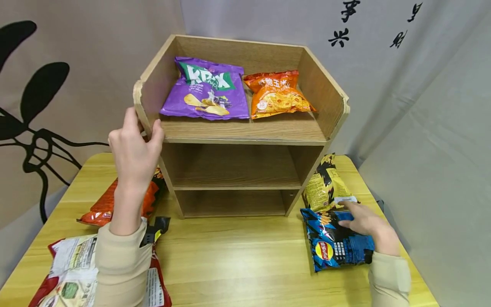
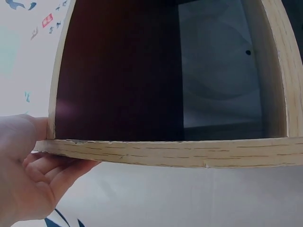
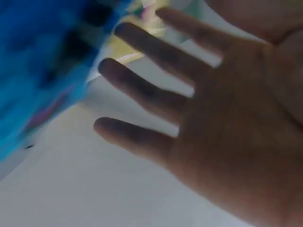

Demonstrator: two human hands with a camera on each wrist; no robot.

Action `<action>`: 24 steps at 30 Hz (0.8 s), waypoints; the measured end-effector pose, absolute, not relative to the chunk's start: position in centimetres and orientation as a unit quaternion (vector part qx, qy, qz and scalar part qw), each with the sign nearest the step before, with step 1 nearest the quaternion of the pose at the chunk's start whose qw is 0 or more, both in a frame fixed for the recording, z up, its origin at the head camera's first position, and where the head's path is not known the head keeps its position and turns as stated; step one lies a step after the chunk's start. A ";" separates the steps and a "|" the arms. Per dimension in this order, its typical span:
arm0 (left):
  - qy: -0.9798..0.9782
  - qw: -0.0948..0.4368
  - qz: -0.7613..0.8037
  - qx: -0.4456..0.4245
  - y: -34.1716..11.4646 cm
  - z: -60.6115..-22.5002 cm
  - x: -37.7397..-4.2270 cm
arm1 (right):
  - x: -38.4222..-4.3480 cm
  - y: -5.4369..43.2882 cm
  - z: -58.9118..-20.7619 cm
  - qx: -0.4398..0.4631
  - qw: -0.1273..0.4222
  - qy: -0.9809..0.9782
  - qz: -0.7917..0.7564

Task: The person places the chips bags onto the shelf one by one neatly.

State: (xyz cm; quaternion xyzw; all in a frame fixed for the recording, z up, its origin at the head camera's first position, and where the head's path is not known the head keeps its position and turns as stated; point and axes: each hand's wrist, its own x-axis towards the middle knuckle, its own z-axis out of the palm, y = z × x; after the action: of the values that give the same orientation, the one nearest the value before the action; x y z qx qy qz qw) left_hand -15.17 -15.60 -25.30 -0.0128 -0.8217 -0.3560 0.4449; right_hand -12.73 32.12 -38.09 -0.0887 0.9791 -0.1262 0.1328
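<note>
the left hand (image 1: 134, 149) clamps the wooden shelf (image 1: 245, 132) by its left side; the right hand (image 1: 364, 221), fingers apart, is over the blue chip bag (image 1: 331, 238) near the right edge of the table (image 1: 230, 256). the bag should be light, slick, crushable: pinch a seam. the tabletop looks smooth; grey cloth (image 1: 261, 21) hangs behind.

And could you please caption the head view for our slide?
Left grip holding a wooden shelf by its side, right grip over a blue chip bag.
</note>
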 end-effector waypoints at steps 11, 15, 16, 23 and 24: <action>-0.818 0.450 -0.357 -0.010 -15.6 -25.4 -15.2 | -13.9 34.3 -39.7 -0.091 0.221 0.964 -0.117; -0.818 0.450 -0.359 -0.010 -15.6 -25.5 -15.3 | -13.6 34.2 -39.4 -0.103 0.181 0.974 -0.093; -0.817 0.450 -0.359 -0.011 -15.6 -25.5 -15.3 | -13.4 34.2 -39.3 -0.111 0.169 0.975 -0.091; -0.815 0.453 -0.362 -0.012 -15.6 -25.6 -15.3 | -11.5 33.8 -38.1 -0.105 0.073 0.987 -0.101; -0.814 0.453 -0.362 -0.012 -15.6 -25.6 -15.3 | -11.2 33.8 -38.0 -0.104 0.052 0.988 -0.098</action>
State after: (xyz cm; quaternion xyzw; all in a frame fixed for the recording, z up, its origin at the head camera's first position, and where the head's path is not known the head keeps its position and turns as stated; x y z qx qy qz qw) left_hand -15.34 -15.61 -25.57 -0.0124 -0.8144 -0.3618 0.4535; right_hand -11.24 33.76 -37.96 -0.1037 0.9884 -0.0980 0.0524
